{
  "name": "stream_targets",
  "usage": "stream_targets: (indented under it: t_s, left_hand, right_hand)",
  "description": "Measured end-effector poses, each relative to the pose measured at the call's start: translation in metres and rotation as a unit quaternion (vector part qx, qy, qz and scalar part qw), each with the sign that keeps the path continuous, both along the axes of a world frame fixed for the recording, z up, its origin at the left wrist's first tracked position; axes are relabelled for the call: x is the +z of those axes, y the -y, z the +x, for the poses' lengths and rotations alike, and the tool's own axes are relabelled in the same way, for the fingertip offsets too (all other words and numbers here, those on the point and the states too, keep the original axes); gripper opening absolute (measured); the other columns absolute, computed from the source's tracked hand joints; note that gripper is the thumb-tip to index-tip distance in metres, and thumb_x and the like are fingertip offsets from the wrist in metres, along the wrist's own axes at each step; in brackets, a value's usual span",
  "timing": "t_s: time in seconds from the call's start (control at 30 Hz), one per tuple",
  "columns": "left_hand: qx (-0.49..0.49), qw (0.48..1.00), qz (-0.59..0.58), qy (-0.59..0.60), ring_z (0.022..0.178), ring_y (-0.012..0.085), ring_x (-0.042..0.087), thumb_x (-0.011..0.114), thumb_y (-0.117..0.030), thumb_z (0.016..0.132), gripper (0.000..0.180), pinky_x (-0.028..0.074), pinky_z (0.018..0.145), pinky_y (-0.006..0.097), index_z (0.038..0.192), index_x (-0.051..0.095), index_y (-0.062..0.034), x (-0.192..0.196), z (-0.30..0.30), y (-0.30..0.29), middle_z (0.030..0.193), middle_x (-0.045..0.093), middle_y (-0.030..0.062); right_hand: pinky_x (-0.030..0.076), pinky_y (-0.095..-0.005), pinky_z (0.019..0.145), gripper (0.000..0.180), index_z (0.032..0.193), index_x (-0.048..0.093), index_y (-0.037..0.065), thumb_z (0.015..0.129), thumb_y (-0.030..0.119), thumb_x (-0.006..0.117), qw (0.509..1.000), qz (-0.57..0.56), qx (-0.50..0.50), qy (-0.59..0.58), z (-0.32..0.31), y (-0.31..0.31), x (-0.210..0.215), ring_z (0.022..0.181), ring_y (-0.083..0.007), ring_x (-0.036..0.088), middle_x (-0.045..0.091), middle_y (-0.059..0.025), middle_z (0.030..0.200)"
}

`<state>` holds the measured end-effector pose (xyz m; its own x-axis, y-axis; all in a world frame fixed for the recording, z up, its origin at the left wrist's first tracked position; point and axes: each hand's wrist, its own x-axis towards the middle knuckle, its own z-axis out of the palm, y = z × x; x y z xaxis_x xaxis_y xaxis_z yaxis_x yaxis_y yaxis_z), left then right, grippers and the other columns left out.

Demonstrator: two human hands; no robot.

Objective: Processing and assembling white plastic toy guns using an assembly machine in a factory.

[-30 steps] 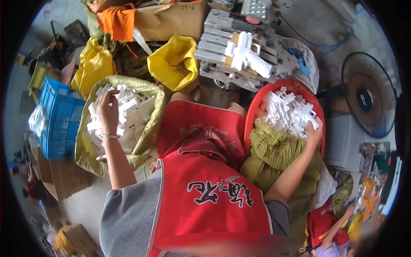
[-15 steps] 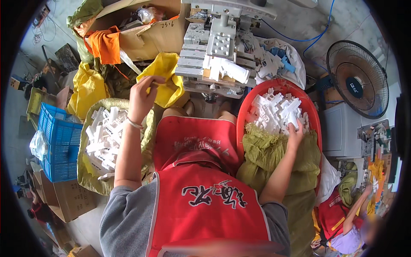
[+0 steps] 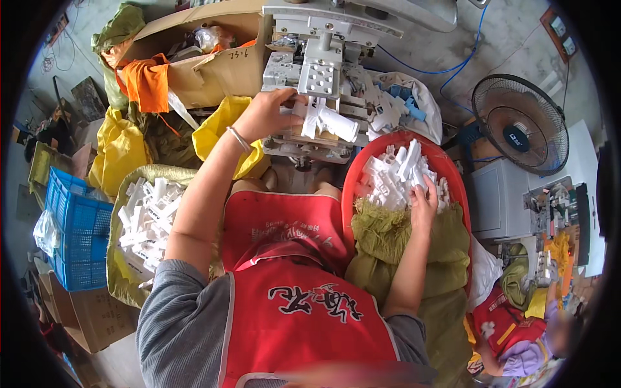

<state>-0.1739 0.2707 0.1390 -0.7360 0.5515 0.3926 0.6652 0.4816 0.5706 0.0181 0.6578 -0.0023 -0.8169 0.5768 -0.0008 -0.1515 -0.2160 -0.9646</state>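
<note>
A white plastic part (image 3: 336,125) lies on the bed of a grey metal press-like machine (image 3: 320,74), under its perforated head. My left hand (image 3: 272,114) is at the left side of this part, thumb and fingers apart; whether the fingertips touch it I cannot tell. My right hand (image 3: 424,202) is closed on a white plastic piece (image 3: 418,181) over the red tub (image 3: 349,187). That tub holds a heap of similar white pieces (image 3: 388,178). On my left, a woven sack (image 3: 116,258) is full of white pieces with dark print.
A cardboard box (image 3: 226,74) with an orange cloth stands behind on the left. Beside the left sack is a blue plastic crate (image 3: 77,226). A black fan (image 3: 519,126) stands at the right. Another person (image 3: 517,343) sits at the lower right. Blue tubing (image 3: 459,68) hangs behind the machine.
My left hand has moved forward and right, from the air above the yellow bag to the part on the machine. My right hand stays at the tub with a white piece. The view has shifted slightly.
</note>
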Motion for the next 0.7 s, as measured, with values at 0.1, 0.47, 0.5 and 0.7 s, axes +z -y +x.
stream_targets:
  t_s: [0.1,0.47,0.5,0.7]
  left_hand:
    - [-0.033,0.995,0.075,-0.056,0.085,0.0302,0.064,0.078,-0.015,0.071,0.034,0.049,0.077,0.033,0.096,0.060,-0.0009,0.002,-0.001,0.002,0.092,0.066,0.0143]
    - [0.160,0.966,0.197,0.041,0.086,0.0112,0.064,0.073,0.001,0.075,0.033,0.051,0.079,0.026,0.106,0.061,0.0033,-0.042,0.066,0.109,0.100,0.068,0.0080]
    - [0.174,0.957,0.217,0.076,0.087,0.0115,0.063,0.072,0.001,0.075,0.031,0.051,0.080,0.026,0.104,0.060,0.0033,-0.046,0.076,0.120,0.103,0.067,0.0086]
    - [0.192,0.941,0.241,0.137,0.095,0.0140,0.062,0.069,0.004,0.078,0.024,0.051,0.084,0.027,0.097,0.055,0.0023,-0.069,0.107,0.156,0.112,0.064,0.0111]
  right_hand:
    - [0.046,-0.0289,0.079,0.043,0.129,0.045,-0.002,0.088,0.000,0.057,0.990,-0.068,0.071,-0.106,-0.013,0.020,0.028,0.088,-0.0144,0.055,0.056,-0.0093,0.112]
    - [0.052,-0.0248,0.059,0.031,0.116,0.056,-0.001,0.086,0.000,0.061,0.948,0.191,0.246,-0.064,-0.108,0.139,0.113,0.077,-0.0130,0.061,0.058,-0.0083,0.102]
    - [0.052,-0.0259,0.056,0.027,0.111,0.060,-0.001,0.084,0.000,0.063,0.933,0.265,0.235,-0.060,-0.111,0.145,0.116,0.069,-0.0130,0.061,0.059,-0.0077,0.099]
    - [0.048,-0.0241,0.048,0.030,0.112,0.063,0.003,0.082,0.005,0.068,0.894,0.373,0.246,-0.021,-0.115,0.142,0.122,0.060,-0.0106,0.059,0.057,-0.0100,0.106]
